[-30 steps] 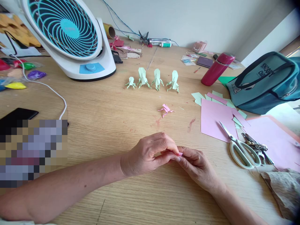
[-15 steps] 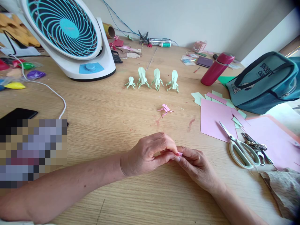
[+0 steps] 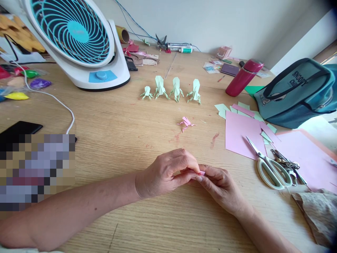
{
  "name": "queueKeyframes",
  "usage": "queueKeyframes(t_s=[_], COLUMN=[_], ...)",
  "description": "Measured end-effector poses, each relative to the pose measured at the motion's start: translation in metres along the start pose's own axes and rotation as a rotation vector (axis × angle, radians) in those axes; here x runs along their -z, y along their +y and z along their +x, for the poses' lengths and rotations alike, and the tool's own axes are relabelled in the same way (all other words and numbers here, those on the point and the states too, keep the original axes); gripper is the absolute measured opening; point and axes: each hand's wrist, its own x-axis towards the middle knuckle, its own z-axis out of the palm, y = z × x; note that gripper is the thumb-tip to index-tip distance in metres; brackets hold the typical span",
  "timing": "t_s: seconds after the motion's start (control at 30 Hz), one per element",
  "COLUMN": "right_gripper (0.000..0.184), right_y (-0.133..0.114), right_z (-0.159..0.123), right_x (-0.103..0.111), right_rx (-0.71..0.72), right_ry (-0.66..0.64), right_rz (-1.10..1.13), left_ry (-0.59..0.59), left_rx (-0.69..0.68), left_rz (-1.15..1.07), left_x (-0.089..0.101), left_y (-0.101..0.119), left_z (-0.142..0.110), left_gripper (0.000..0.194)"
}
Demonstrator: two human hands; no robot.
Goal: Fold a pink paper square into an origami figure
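Between my fingertips is a small folded piece of pink paper point(image 3: 202, 173), mostly hidden by the fingers. My left hand point(image 3: 172, 172) pinches it from the left, and my right hand point(image 3: 222, 188) grips its right end between thumb and index finger. The hands meet just above the wooden table point(image 3: 126, 147). Beyond them a pink origami frog point(image 3: 186, 122) rests on the tabletop. Farther back, several pale green origami figures stand in a row, including a smaller one point(image 3: 146, 92) at the left and a taller one point(image 3: 195, 90) at the right.
White-handled scissors point(image 3: 272, 168) lie beside keys point(image 3: 288, 164) and a pink paper sheet point(image 3: 243, 131) with green scraps. A magenta bottle point(image 3: 243, 78) and teal bag point(image 3: 295, 91) are at the back right. A fan point(image 3: 79, 45) stands at the left, near a black phone point(image 3: 21, 131).
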Motion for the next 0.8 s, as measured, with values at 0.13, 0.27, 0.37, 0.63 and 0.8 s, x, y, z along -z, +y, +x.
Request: queueKeyframes(t_s=[0.13, 0.27, 0.37, 0.63, 0.8], right_gripper=[0.030, 0.032, 0.031, 0.031, 0.029], right_y=[0.0004, -0.0004, -0.0010, 0.0010, 0.0004], right_z=[-0.0007, -0.0005, 0.0000, -0.0006, -0.0005], right_x=[-0.0001, 0.0005, 0.0007, 0.0006, 0.0003], right_rx=[-0.003, -0.005, 0.000, 0.006, 0.006], right_ry=[-0.002, -0.004, -0.007, -0.004, -0.003], right_rz=[-0.017, -0.026, -0.023, -0.017, -0.004], left_ry=[0.005, 0.008, 0.007, 0.006, 0.001], left_rx=[-0.002, 0.012, 0.007, 0.013, 0.027], left_rz=[-0.005, -0.010, -0.008, 0.002, 0.008], left_x=[-0.0005, -0.0008, -0.0007, 0.0000, -0.0006], left_y=[-0.0002, 0.0001, 0.0005, 0.0004, -0.0002], left_z=[-0.0001, -0.0004, -0.0003, -0.0002, -0.0010], left_gripper=[0.007, 0.009, 0.008, 0.006, 0.008])
